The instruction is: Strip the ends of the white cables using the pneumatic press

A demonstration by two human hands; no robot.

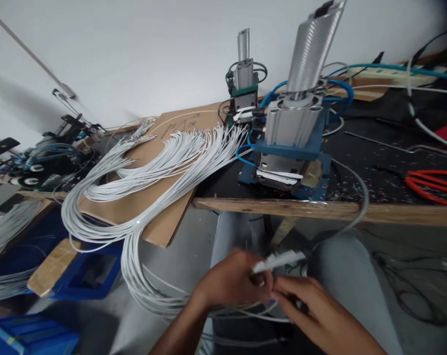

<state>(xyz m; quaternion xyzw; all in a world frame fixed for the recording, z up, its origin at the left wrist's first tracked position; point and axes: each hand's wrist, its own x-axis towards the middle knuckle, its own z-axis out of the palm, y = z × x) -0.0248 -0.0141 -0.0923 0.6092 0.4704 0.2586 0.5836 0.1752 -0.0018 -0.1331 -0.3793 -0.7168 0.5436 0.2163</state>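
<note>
My left hand (236,278) is closed above my lap, fingers curled round white cables. Blurred pale ends (280,260) stick out of it to the right. Close against it, my right hand (308,303) has its thumb and fingers pinched together at the left fingertips. A tiny blue spot shows between the hands, too small to name. Beneath them, a bundle of long white cables (132,256) hangs from the bench and runs across my lap. More white cables (160,165) lie looped on a cardboard sheet (177,224).
A pneumatic press (293,123) stands near the bench's wooden edge (356,211), with a second press (243,79) behind it. Orange tubing (432,185) lies at the right. Blue bins (31,335) are at the lower left, and dark cables (408,291) trail on the floor.
</note>
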